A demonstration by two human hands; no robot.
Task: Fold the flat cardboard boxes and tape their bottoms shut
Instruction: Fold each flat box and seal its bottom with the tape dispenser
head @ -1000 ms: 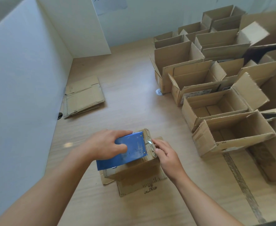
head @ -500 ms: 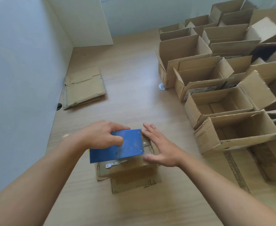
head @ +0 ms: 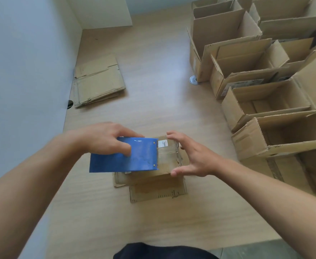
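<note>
I see the task box on the wood-grain desk, near its front edge and centred between my hands. It is brown corrugated cardboard, rectangular, with its closed flaps facing up. Its long axis runs left to right. Glossy clear tape crosses the exposed top face, and a small white label sits at the far edge. Loose flaps lie flat on the desk at the near side.

A blue tape dispenser, a smooth flat plate with a serrated metal edge pointing right, covers the left part of the box. My left hand grips it, fingers curled over the plate.

My right hand has its fingers straight and spread at the right end of the box, thumb at the near corner. I cannot tell whether it makes contact.

A stack of flat cardboard blanks lies far left against the white partition. Erected open-top boxes stand in rows on the right.
</note>
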